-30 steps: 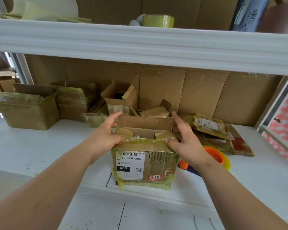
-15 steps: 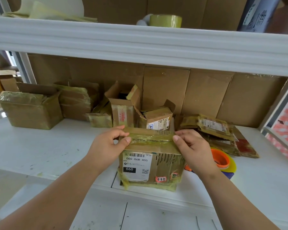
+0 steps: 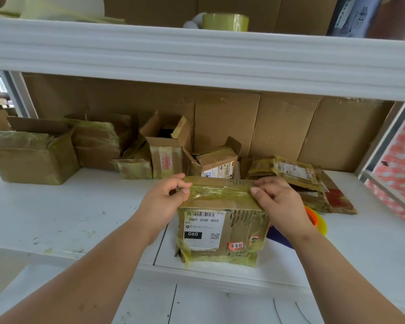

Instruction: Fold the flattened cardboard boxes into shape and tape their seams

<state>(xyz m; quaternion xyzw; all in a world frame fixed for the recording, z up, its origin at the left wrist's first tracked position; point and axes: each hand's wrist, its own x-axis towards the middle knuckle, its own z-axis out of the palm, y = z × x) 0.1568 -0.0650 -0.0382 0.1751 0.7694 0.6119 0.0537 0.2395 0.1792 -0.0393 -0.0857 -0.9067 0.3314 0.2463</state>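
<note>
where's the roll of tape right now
In the head view, the roll of yellowish tape stands on the upper shelf, above and behind the box both hands hold.

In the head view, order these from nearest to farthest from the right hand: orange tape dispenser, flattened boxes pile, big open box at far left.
1. orange tape dispenser, just right of the right hand.
2. flattened boxes pile, behind, to its right.
3. big open box, far left.

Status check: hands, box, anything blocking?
Left hand and right hand press the box flaps shut, fingers curled at top edges. Top seam untaped. Tape dispenser beside right wrist; nothing blocking.
</note>
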